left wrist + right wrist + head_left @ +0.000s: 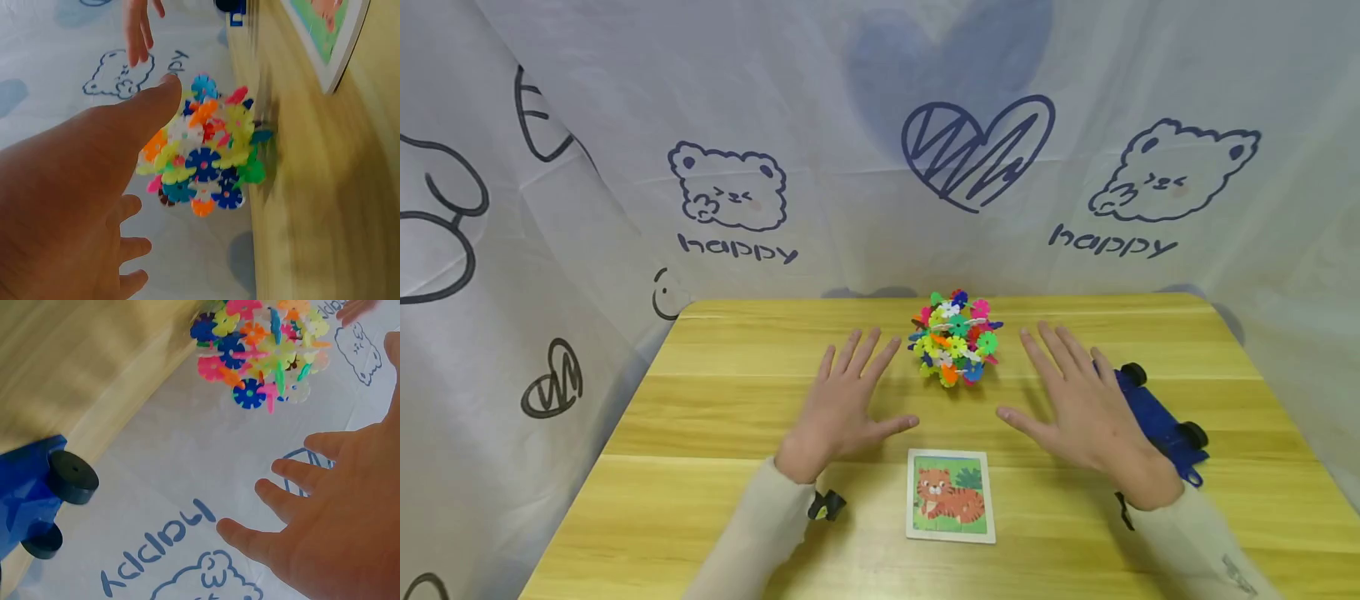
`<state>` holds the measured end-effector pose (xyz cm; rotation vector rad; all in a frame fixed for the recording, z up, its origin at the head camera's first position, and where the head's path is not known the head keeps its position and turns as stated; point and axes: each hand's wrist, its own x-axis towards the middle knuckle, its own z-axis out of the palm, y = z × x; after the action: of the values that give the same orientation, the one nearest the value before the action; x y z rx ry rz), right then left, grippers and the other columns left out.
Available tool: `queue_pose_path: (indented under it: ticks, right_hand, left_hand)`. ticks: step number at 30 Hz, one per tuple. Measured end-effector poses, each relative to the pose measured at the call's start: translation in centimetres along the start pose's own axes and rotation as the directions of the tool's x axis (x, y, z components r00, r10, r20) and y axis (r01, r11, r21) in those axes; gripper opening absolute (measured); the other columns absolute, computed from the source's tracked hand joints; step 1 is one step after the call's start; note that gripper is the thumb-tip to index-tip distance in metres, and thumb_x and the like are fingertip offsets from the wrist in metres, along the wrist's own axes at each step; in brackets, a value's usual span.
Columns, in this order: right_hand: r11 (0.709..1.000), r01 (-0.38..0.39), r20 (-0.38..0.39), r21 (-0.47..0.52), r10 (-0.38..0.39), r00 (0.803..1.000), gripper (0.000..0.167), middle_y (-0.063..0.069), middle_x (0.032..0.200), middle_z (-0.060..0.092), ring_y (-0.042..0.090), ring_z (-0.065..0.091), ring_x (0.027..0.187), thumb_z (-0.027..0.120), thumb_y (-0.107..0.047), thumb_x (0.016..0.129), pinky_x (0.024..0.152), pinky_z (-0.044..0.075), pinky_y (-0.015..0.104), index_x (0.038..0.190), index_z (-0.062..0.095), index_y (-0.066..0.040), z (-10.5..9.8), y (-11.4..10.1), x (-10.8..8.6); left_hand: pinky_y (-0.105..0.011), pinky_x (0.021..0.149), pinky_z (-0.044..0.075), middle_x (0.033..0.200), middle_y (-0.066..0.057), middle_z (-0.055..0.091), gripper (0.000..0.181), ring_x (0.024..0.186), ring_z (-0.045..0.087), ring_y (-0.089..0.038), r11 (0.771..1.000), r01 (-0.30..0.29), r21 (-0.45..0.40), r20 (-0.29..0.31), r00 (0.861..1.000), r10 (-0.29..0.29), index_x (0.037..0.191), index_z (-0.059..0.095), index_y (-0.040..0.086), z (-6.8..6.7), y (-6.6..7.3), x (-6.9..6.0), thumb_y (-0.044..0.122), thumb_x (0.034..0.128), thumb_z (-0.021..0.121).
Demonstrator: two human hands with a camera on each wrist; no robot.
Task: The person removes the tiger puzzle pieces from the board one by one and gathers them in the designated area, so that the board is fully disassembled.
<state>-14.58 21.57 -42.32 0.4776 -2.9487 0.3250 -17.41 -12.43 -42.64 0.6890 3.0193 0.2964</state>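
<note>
A ball of interlocked, flower-shaped plastic discs [956, 337] in many colours sits toward the back of the wooden table. My left hand [842, 408] is spread to the left of it, fingers straight, holding nothing. On the other side my right hand [1078, 408] is spread in the same way, also holding nothing. Both hands are apart from the ball. Nearer me, between the wrists, lies a square tiger picture puzzle [951, 496] in a white frame. A blue toy car [1157, 421] with black wheels stands just right of my right hand, which partly hides it.
The wooden table [700, 500] ends at a white cloth backdrop [850, 208] printed with bears and hearts. More cloth hangs along the left and right sides. Dark straps with a small black device [826, 506] sit at the wrists.
</note>
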Motion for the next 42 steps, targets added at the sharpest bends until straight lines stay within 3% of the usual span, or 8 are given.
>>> queue_pose_path:
  ticks: [7,14,22,31,37,42]
  right_hand:
    - [0.999,0.041,0.041,0.022,-0.042,0.998,0.097,0.023,0.179,0.029,0.050,0.023,0.166,0.068,-0.061,0.102,0.128,0.023,0.081,0.174,0.028,-0.009,0.8,-0.7,-0.9]
    - [0.995,0.081,0.048,0.051,-0.084,0.995,0.088,0.024,0.176,0.035,0.051,0.029,0.163,0.075,-0.047,0.102,0.127,0.030,0.079,0.170,0.036,-0.007,1.6,-1.4,-1.7]
    - [0.994,0.078,0.077,0.075,-0.083,0.994,0.087,0.026,0.174,0.038,0.052,0.034,0.160,0.077,-0.046,0.101,0.124,0.034,0.078,0.168,0.040,-0.005,2.7,-2.1,-2.6]
    - [0.988,0.093,0.095,0.120,-0.104,0.990,0.085,0.024,0.173,0.040,0.051,0.037,0.160,0.076,-0.047,0.101,0.126,0.035,0.076,0.168,0.041,-0.005,3.7,-2.8,-3.1]
    - [0.985,0.085,0.106,0.153,-0.102,0.989,0.084,0.026,0.172,0.042,0.052,0.038,0.159,0.076,-0.045,0.102,0.127,0.035,0.075,0.167,0.041,-0.004,4.0,-3.1,-3.0]
    - [0.983,0.089,0.103,0.163,-0.107,0.989,0.084,0.026,0.172,0.042,0.052,0.039,0.159,0.077,-0.043,0.101,0.126,0.035,0.076,0.167,0.042,-0.005,4.1,-3.3,-2.8]
  left_hand:
    - [-0.063,0.139,0.017,0.186,-0.004,0.013,0.109,0.173,0.014,-0.033,0.991,-0.082,-0.106,0.024,0.996,0.085,0.177,0.015,0.031,1.3,1.2,-1.1,0.079,0.0940,0.066]
    - [-0.064,0.138,0.021,0.185,-0.006,0.017,0.106,0.172,0.018,-0.034,0.977,-0.111,-0.184,0.063,0.990,0.125,0.177,0.017,0.034,2.6,1.8,-2.0,0.076,0.0943,0.068]
    - [-0.067,0.136,0.023,0.185,-0.009,0.019,0.106,0.172,0.018,-0.036,0.974,-0.127,-0.186,0.113,0.982,0.149,0.177,0.019,0.031,4.3,2.2,-3.0,0.077,0.0944,0.067]
    - [-0.064,0.138,0.021,0.185,-0.006,0.021,0.103,0.172,0.019,-0.033,0.967,-0.140,-0.210,0.176,0.968,0.179,0.176,0.021,0.032,5.2,2.9,-3.9,0.076,0.0954,0.066]
    - [-0.065,0.137,0.023,0.185,-0.005,0.020,0.111,0.171,0.022,-0.033,0.965,-0.182,-0.189,0.205,0.954,0.220,0.176,0.020,0.033,6.3,3.1,-4.2,0.079,0.0899,0.071]
    - [-0.066,0.137,0.024,0.184,-0.006,0.023,0.115,0.170,0.025,-0.034,0.965,-0.209,-0.159,0.201,0.950,0.239,0.176,0.022,0.032,6.8,3.1,-4.3,0.079,0.0856,0.076]
